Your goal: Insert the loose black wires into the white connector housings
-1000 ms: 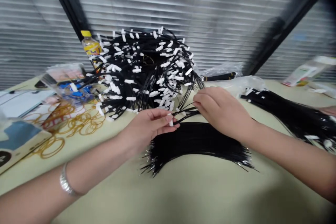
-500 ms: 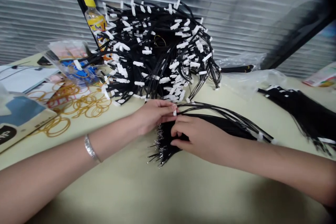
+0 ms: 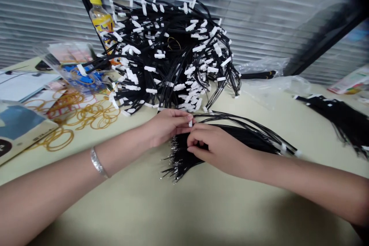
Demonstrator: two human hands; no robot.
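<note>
A big tangled heap of black wires with white connectors (image 3: 170,54) stands at the back of the pale table (image 3: 184,207). In front of it lies a flat bundle of black wires with bare metal tips (image 3: 180,157). My left hand (image 3: 167,125) pinches a small white connector (image 3: 190,123) with thin wires running from it to the right. My right hand (image 3: 215,148) rests on the tipped end of the flat bundle, its fingers curled and pinching wires there.
Yellow rubber bands (image 3: 83,113) lie scattered at the left beside a clear plastic box (image 3: 70,65) and printed packets (image 3: 20,128). A yellow-capped bottle (image 3: 99,19) stands behind the heap. Plastic bags (image 3: 273,84) and another wire bundle (image 3: 340,119) lie at the right. Window blinds close the back.
My right hand came from the wires near the heap down to the tipped end of the flat bundle and stays there. My left hand keeps its pinch. The view shifted slightly.
</note>
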